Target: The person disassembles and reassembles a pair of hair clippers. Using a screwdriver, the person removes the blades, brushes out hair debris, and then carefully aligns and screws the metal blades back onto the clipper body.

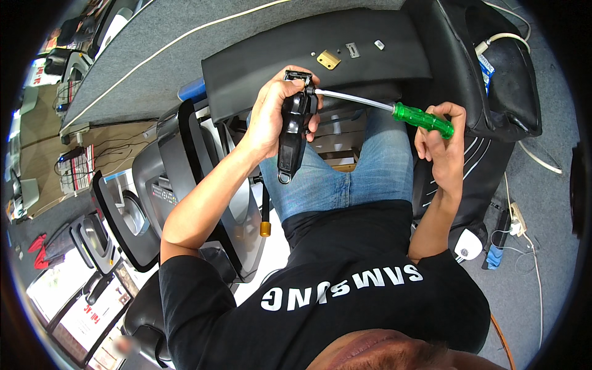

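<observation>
My left hand [271, 106] is wrapped round a black hair clipper [292, 139], its head pointing away from me and its hanging loop toward me. My right hand [445, 137] grips the green see-through handle of a screwdriver [408, 115]. The metal shaft runs left, and its tip meets the side of the clipper near the head; the exact contact spot is too small to make out. Beyond the clipper, on a black padded surface [265, 52], lie a gold clipper blade [328, 60], a silver metal plate [352, 50], a small white piece [379, 44] and tiny bits.
A black padded seat [505, 80] with a white cable [509, 36] stands at the right. On the left are grey-and-black machine parts [148, 185] and a gold-tipped lever [265, 228]. A power strip [517, 221] and cords lie on the grey floor at right.
</observation>
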`<state>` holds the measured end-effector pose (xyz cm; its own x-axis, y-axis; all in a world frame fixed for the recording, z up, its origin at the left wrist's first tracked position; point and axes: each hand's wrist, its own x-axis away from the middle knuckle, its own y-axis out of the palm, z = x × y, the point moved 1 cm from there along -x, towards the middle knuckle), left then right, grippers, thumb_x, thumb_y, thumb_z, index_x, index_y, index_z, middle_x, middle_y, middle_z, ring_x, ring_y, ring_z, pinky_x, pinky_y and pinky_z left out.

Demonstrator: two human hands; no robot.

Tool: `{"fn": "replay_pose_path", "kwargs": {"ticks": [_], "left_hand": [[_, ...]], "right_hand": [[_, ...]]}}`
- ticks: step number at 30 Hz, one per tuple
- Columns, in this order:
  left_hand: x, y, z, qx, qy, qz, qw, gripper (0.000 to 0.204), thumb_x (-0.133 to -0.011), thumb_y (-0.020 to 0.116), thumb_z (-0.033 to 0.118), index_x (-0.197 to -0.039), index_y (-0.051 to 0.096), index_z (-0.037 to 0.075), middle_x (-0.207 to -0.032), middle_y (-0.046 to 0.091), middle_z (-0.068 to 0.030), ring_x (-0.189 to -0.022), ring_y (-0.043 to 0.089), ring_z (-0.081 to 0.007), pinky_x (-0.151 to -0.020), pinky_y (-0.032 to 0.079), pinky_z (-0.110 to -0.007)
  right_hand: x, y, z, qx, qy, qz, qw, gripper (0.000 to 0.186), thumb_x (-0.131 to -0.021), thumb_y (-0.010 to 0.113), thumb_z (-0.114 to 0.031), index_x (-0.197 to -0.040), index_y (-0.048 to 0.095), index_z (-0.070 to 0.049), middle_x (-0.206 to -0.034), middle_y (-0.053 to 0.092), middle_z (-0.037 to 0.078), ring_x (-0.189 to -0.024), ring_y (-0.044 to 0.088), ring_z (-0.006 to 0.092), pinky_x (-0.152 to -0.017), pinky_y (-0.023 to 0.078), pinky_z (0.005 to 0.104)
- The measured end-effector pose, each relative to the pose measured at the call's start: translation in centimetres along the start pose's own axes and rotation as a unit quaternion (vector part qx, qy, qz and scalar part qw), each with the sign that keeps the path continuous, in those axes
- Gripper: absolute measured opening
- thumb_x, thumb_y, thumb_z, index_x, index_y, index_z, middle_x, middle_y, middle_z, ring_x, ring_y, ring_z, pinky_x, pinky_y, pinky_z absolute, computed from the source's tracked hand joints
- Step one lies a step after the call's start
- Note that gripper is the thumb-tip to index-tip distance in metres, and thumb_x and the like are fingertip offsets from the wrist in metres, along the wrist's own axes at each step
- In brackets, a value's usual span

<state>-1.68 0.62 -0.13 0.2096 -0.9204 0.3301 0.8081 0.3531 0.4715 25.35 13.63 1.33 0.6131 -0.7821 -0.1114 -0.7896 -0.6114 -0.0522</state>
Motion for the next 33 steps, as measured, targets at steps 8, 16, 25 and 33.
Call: {"fn": "replay_pose_path", "kwargs": {"ticks": [8, 16, 25, 33], "left_hand": [[0.1, 0.2, 0.0, -0.020, 0.006, 0.013, 1.000, 0.033, -0.098, 0.048, 0.030, -0.118, 0.053, 0.004, -0.090, 0.062, -0.0137, -0.059, 0.062, -0.0191, -0.049, 0.055, -0.033], [0.1, 0.2, 0.2, -0.011, 0.004, 0.011, 1.000, 0.033, -0.098, 0.047, 0.030, -0.118, 0.053, 0.004, -0.090, 0.061, -0.0136, -0.059, 0.061, -0.0190, -0.050, 0.055, -0.034], [0.0, 0.1, 0.1, -0.009, 0.005, 0.011, 1.000, 0.033, -0.098, 0.048, 0.031, -0.117, 0.053, 0.004, -0.089, 0.061, -0.0135, -0.059, 0.061, -0.0191, -0.050, 0.055, -0.034], [0.0, 0.1, 0.1, -0.010, 0.006, 0.017, 1.000, 0.033, -0.098, 0.047, 0.030, -0.117, 0.054, 0.004, -0.089, 0.061, -0.0134, -0.059, 0.061, -0.0190, -0.050, 0.055, -0.034]], "right_hand": [[-0.1, -1.1, 0.5, -0.014, 0.021, -0.016, 1.000, 0.050, -0.100, 0.067, -0.049, -0.111, 0.052, -0.002, -0.067, 0.050, -0.001, -0.056, 0.047, 0.0042, -0.053, 0.038, 0.0201], [-0.2, -2.0, 0.9, 0.006, 0.084, -0.056, 0.995, 0.052, -0.096, 0.072, -0.049, -0.109, 0.048, -0.004, -0.071, 0.053, -0.001, -0.058, 0.049, 0.0046, -0.055, 0.041, 0.0197], [-0.1, -3.1, 1.8, 0.024, 0.101, -0.073, 0.992, 0.051, -0.097, 0.074, -0.046, -0.113, 0.052, -0.003, -0.084, 0.056, 0.000, -0.070, 0.052, 0.0039, -0.061, 0.043, 0.0203], [0.0, -1.1, 0.5, 0.108, 0.016, -0.017, 0.994, 0.051, -0.096, 0.075, -0.048, -0.107, 0.058, -0.002, -0.091, 0.059, -0.001, -0.081, 0.052, 0.0026, -0.072, 0.040, 0.0201]]}}
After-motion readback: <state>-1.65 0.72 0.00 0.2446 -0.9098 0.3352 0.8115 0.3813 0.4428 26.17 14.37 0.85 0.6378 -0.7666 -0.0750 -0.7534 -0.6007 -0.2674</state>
